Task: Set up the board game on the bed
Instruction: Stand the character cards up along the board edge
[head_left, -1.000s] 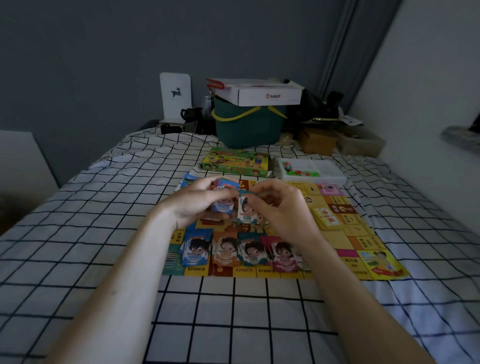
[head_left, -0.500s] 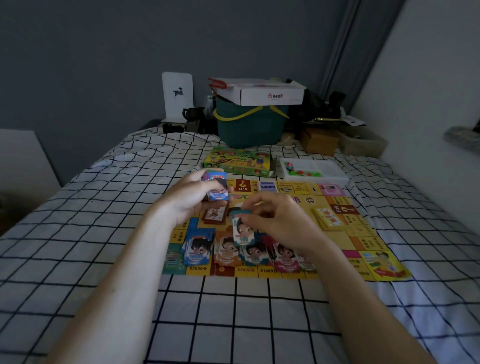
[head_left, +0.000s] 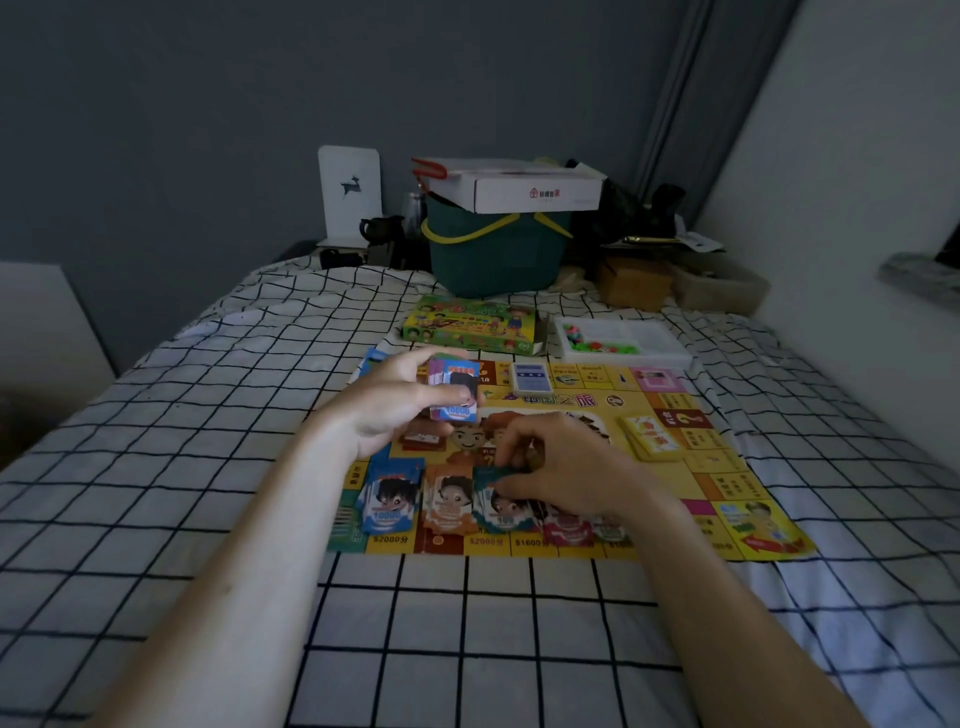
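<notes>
A yellow game board (head_left: 691, 467) lies flat on the checked bed (head_left: 467, 623). My left hand (head_left: 395, 405) holds a stack of play-money notes (head_left: 453, 389) above the board's left side. My right hand (head_left: 561, 473) pinches a teal note (head_left: 493, 475) down onto the teal pile (head_left: 501, 512) in a row of money piles along the board's near edge: blue (head_left: 389, 499), orange (head_left: 449, 501), then red (head_left: 566, 530). A blue card deck (head_left: 530, 376) and a yellow card deck (head_left: 652, 439) sit on the board.
The green game box (head_left: 470, 325) and a white tray of small coloured pieces (head_left: 623, 340) lie beyond the board. A green basket (head_left: 493, 249) with a white carton on top stands at the bed's far end. A wall runs along the right.
My right hand took a teal note from the stack and lowered it toward me onto the teal pile. My left hand stayed raised with the stack, drifting slightly left.
</notes>
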